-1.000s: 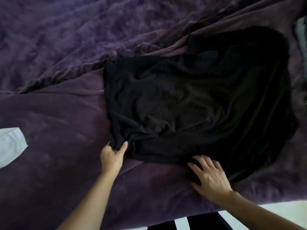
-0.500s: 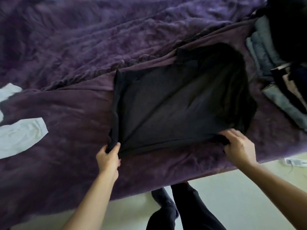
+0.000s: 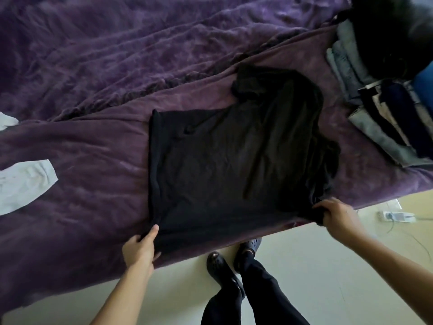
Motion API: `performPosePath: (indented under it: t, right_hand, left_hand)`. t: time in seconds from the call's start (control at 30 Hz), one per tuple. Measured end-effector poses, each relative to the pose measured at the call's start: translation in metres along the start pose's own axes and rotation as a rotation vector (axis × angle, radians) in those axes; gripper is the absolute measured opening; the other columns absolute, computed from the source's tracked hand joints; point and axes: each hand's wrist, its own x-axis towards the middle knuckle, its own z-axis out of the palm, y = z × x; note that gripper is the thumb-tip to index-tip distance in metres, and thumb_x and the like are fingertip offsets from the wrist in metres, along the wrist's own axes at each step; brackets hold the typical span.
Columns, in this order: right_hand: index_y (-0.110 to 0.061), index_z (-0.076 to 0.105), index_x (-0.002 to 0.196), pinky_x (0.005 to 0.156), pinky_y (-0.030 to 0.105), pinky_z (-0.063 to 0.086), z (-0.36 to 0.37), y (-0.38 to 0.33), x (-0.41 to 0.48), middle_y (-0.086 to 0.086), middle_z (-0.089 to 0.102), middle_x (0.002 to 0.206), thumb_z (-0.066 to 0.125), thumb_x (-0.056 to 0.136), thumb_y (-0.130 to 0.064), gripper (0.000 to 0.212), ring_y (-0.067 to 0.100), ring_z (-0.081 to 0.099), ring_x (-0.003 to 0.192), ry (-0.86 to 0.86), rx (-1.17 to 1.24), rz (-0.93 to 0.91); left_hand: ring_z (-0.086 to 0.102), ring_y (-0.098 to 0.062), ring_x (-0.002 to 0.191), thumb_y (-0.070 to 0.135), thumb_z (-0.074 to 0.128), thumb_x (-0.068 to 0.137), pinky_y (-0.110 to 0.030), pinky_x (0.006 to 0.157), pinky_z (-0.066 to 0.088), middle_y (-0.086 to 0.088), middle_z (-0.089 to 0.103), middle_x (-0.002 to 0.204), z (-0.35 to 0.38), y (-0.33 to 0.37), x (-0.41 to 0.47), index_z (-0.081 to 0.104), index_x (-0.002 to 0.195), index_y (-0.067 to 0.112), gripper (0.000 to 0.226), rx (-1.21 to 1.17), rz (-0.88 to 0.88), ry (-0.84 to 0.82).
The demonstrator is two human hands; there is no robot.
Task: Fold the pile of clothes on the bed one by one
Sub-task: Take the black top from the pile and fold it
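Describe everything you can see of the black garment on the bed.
The black garment is thin, soft-looking, lightly creased fabric, spread nearly flat on the purple blanket by the bed's near edge. Its left edge looks rolled, and a sleeve-like flap juts out at the far side. The left hand pinches its near-left corner; the right hand has a grip on the bunched near-right corner.

Black short-sleeved cloth shirt [image 3: 234, 165] spread flat on purple plush bed blanket [image 3: 93, 148]. Left hand [image 3: 140, 249] pinches its near left corner; right hand [image 3: 337, 213] grips near right corner at bed edge. Folded grey and dark clothes stack [image 3: 384, 109] beyond right hand. White cloth piece [image 3: 21, 184] well left of left hand.
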Motion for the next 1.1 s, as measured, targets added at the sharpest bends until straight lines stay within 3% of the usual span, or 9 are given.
performPosePath:
  t: [0.17, 0.3, 0.53, 0.6, 0.73, 0.83, 0.9, 1.0, 1.1]
  right_hand:
    - [-0.018, 0.075, 0.086, 0.077, 0.029, 0.043, -0.056, -0.018, 0.053, 0.011, 0.07, 0.086, 0.041, 0.072, -0.009, 0.038, 0.028, 0.062, 0.083, 0.249, 0.249, 0.103]
    - [-0.009, 0.073, 0.096, 0.076, 0.031, 0.046, -0.077, -0.027, 0.116, 0.017, 0.07, 0.094, 0.041, 0.08, 0.001, 0.037, 0.031, 0.062, 0.092, 0.283, 0.365, 0.144]
    - [-0.007, 0.07, 0.111, 0.051, 0.002, 0.041, -0.119, -0.075, 0.286, 0.012, 0.067, 0.11, 0.038, 0.092, -0.003, 0.037, 0.005, 0.061, 0.077, 0.267, 0.621, 0.184]
    - [-0.009, 0.071, 0.109, 0.067, 0.014, 0.051, -0.131, -0.095, 0.327, 0.009, 0.068, 0.108, 0.037, 0.09, -0.002, 0.04, 0.016, 0.064, 0.088, 0.248, 0.644, 0.165]
    - [-0.017, 0.074, 0.088, 0.067, 0.024, 0.055, -0.152, -0.125, 0.387, 0.002, 0.068, 0.082, 0.033, 0.076, 0.008, 0.049, 0.006, 0.062, 0.061, 0.137, 0.639, 0.044]
    - [-0.021, 0.07, 0.078, 0.08, 0.027, 0.054, -0.158, -0.138, 0.422, 0.004, 0.068, 0.087, 0.049, 0.083, 0.003, 0.032, 0.014, 0.064, 0.077, 0.045, 0.682, -0.033]
    - [-0.02, 0.068, 0.099, 0.078, 0.019, 0.052, -0.148, -0.136, 0.434, -0.002, 0.066, 0.094, 0.068, 0.086, -0.023, 0.014, 0.007, 0.061, 0.079, 0.023, 0.672, -0.018]
    - [-0.013, 0.052, 0.134, 0.096, 0.026, 0.048, -0.117, -0.117, 0.434, 0.003, 0.061, 0.122, 0.082, 0.072, -0.039, 0.073, 0.016, 0.06, 0.108, -0.081, 0.384, -0.007]
    - [-0.014, 0.06, 0.127, 0.102, 0.032, 0.045, -0.102, -0.103, 0.441, 0.008, 0.064, 0.122, 0.076, 0.078, -0.019, 0.052, 0.023, 0.059, 0.114, 0.032, 0.231, -0.092]
  left_hand:
    - [0.053, -0.023, 0.081, 0.01, 0.071, 0.084, -0.03, 0.053, 0.043, -0.008, 0.056, 0.093, 0.017, 0.079, -0.005, 0.054, 0.099, 0.015, 0.023, -0.132, 0.109, 0.034]
    - [0.053, -0.017, 0.074, 0.003, 0.065, 0.086, -0.03, 0.053, 0.042, -0.003, 0.058, 0.083, 0.04, 0.131, 0.006, 0.058, 0.078, 0.016, 0.017, -0.231, 0.065, -0.073]
    - [0.05, -0.012, 0.068, 0.002, 0.05, 0.095, -0.014, 0.04, 0.045, -0.003, 0.051, 0.079, 0.113, 0.232, 0.066, 0.049, 0.078, 0.011, 0.019, -0.462, -0.047, -0.163]
    - [0.053, -0.013, 0.07, 0.003, 0.048, 0.096, -0.014, 0.042, 0.047, -0.003, 0.053, 0.081, 0.134, 0.256, 0.077, 0.05, 0.08, 0.01, 0.018, -0.514, -0.048, -0.13]
    - [0.061, -0.019, 0.084, 0.006, 0.054, 0.094, -0.021, 0.055, 0.055, -0.008, 0.058, 0.092, 0.172, 0.285, 0.089, 0.057, 0.09, 0.008, 0.005, -0.612, -0.011, 0.0]
    - [0.06, -0.024, 0.101, 0.017, 0.064, 0.087, -0.034, 0.083, 0.055, -0.01, 0.056, 0.118, 0.207, 0.276, 0.087, 0.054, 0.123, 0.013, 0.038, -0.21, 0.194, 0.113]
    - [0.057, -0.031, 0.11, 0.02, 0.067, 0.084, -0.037, 0.098, 0.046, -0.014, 0.055, 0.127, 0.233, 0.258, 0.078, 0.051, 0.13, 0.014, 0.049, 0.315, 0.479, 0.182]
    - [0.058, -0.037, 0.106, 0.015, 0.066, 0.084, -0.041, 0.096, 0.045, -0.019, 0.062, 0.114, 0.28, 0.234, 0.053, 0.064, 0.116, 0.01, 0.033, 0.769, 0.847, -0.042]
    - [0.053, -0.031, 0.108, 0.019, 0.065, 0.085, -0.04, 0.094, 0.044, -0.011, 0.058, 0.114, 0.328, 0.217, 0.034, 0.065, 0.114, 0.015, 0.029, 0.932, 0.998, -0.26]
